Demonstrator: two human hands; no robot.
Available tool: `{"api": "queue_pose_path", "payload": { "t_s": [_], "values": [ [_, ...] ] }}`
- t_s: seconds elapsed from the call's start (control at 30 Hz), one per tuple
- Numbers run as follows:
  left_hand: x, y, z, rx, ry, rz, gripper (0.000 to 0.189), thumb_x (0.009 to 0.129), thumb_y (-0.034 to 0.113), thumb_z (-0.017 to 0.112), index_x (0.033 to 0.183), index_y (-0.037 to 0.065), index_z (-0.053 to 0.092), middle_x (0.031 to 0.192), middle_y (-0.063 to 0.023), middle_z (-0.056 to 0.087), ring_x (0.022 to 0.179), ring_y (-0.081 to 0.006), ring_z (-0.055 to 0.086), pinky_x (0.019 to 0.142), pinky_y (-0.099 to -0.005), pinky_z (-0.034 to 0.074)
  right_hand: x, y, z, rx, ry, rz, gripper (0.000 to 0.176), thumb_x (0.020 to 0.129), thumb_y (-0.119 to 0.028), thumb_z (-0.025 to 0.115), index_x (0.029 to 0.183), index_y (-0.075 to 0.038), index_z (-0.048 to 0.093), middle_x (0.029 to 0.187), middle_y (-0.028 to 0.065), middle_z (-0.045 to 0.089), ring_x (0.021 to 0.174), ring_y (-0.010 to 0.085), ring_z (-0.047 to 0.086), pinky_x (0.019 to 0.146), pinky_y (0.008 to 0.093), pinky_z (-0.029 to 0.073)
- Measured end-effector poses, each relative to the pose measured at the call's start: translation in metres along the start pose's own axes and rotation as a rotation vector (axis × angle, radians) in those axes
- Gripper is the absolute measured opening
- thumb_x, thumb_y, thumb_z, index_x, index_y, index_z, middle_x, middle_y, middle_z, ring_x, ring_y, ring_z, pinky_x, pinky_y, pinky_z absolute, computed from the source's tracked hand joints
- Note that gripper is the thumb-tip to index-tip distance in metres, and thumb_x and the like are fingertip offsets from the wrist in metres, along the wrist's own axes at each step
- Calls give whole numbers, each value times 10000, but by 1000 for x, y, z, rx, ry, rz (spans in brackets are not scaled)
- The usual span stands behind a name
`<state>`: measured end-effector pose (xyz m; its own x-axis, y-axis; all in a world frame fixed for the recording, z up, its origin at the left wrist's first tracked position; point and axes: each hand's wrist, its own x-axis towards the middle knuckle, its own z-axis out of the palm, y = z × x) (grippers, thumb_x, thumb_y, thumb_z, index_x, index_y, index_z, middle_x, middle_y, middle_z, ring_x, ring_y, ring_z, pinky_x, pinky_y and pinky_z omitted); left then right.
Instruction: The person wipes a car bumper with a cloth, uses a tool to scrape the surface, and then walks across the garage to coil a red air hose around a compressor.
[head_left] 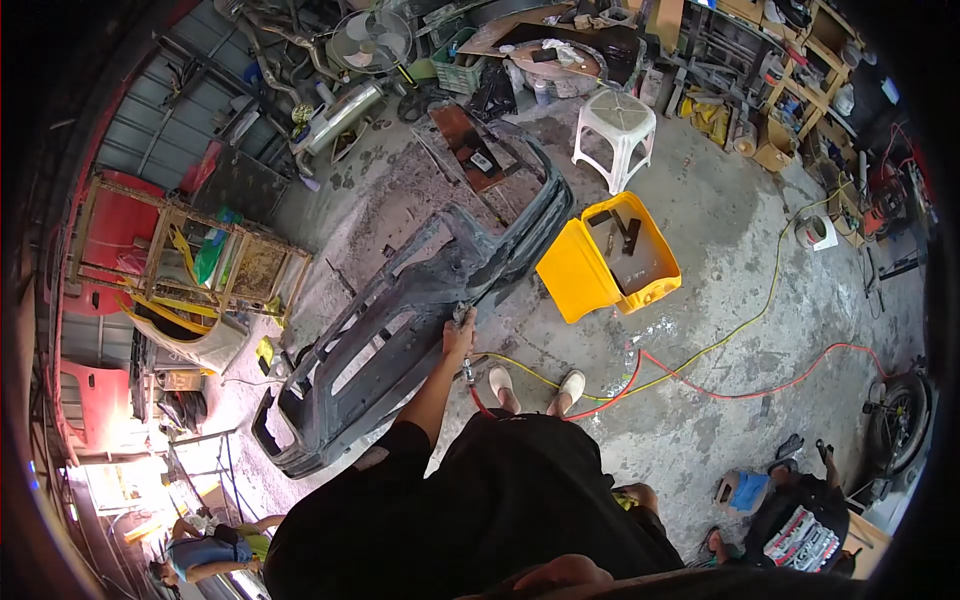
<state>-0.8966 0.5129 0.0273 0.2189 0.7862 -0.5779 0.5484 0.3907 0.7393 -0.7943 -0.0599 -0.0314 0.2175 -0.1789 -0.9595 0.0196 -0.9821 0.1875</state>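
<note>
My left hand (459, 338) is closed around a small air tool (468, 371), most of it hidden by the fingers. A red air hose (479, 402) runs from its metal fitting. The hand is at the near edge of a dark grey car bumper cover (400, 290), which lies lengthwise in front of me and to my left, its surface dusty and scuffed. My right hand (645, 494) is low beside my body, partly behind the black shirt, with a yellow-green thing (628, 497) at its fingers.
A yellow bin (578, 283) with dark blocks in its water stands right of the bumper, below a white stool (617, 125). Red and yellow hoses (735, 331) cross the concrete floor. A rusty metal frame (190, 245) stands left. Two people are nearby, lower left and lower right.
</note>
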Motion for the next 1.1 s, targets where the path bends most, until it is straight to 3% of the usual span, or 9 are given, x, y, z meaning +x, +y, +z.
{"api": "queue_pose_path", "payload": {
  "t_s": [0.13, 0.3, 0.33, 0.37, 0.5, 0.63, 0.97, 1.03, 1.1],
  "values": [
    [19, -6, 16, 52, 15, -20, 586, 824, 617, 657, 629, 82, 516, 473, -28, 483, 329, -145, 442, 305, -312, 331, -12, 20, -12, 209, -24, -166, 464, 750, -489, 699, 966, -79, 733, 985, 122, 717, 905, 249, 691, 801, 401, 521],
    [59, -36, 48, 437, 319, 346, 724, 833, 624, 622, 779, -98, 628, 722, -298, 649, 744, -452, 674, 621, -475, 540, -7, 26, -30, 797, 170, -492, 475, 738, -505, 732, 888, -54, 736, 885, 98, 731, 821, 240, 703, 749, 397, 522],
    [52, -29, 53, 436, 319, 347, 724, 833, 624, 622, 779, -98, 628, 722, -298, 649, 744, -452, 674, 621, -475, 540, 58, 29, -7, 1266, -110, -519, 428, 865, -406, 619, 950, 7, 692, 954, 227, 690, 859, 250, 674, 779, 416, 524],
    [39, -15, 56, 459, 300, 354, 718, 839, 605, 622, 795, -112, 627, 787, -332, 640, 831, -470, 655, 683, -484, 532, 121, 17, -20, 599, 125, -474, 506, 835, -446, 670, 919, 53, 684, 889, 221, 697, 819, 267, 679, 723, 413, 523],
    [15, 21, 59, 495, 73, 219, 852, 821, 680, 573, 1068, -135, 585, 1048, -376, 610, 1074, -488, 584, 902, -478, 477, 148, 3, -28, 786, 364, -490, 535, 781, -477, 745, 921, 37, 696, 825, 164, 712, 740, 245, 671, 647, 382, 515],
    [5, 29, 63, 499, 60, 260, 841, 831, 671, 563, 1061, -138, 594, 1086, -381, 596, 1094, -481, 577, 922, -469, 470, 135, -17, -31, 881, 365, -582, 371, 783, -294, 801, 953, 16, 685, 842, 68, 688, 702, 145, 631, 607, 323, 509],
    [10, 11, 49, 547, 61, 514, 595, 911, 512, 555, 936, -73, 662, 875, -332, 642, 908, -480, 633, 758, -501, 505, 125, -28, -21, 955, 183, -412, 451, 830, -345, 753, 1087, 12, 651, 974, 118, 688, 828, 219, 672, 713, 367, 558],
    [5, 6, 41, 490, 13, 553, 562, 918, 494, 551, 946, -54, 670, 882, -320, 647, 906, -482, 630, 763, -503, 505, 129, -40, -33, 1770, -362, -592, 337, 861, -284, 731, 1013, 5, 648, 858, 68, 682, 723, 195, 666, 641, 340, 552],
    [0, 0, 34, 581, 98, 640, 502, 921, 453, 556, 955, -34, 675, 892, -302, 655, 904, -478, 629, 772, -500, 508, 98, -55, -66, 1763, -406, -707, 325, 893, -237, 685, 1135, -36, 602, 1011, 94, 673, 852, 238, 682, 720, 390, 576]
  ]
}}
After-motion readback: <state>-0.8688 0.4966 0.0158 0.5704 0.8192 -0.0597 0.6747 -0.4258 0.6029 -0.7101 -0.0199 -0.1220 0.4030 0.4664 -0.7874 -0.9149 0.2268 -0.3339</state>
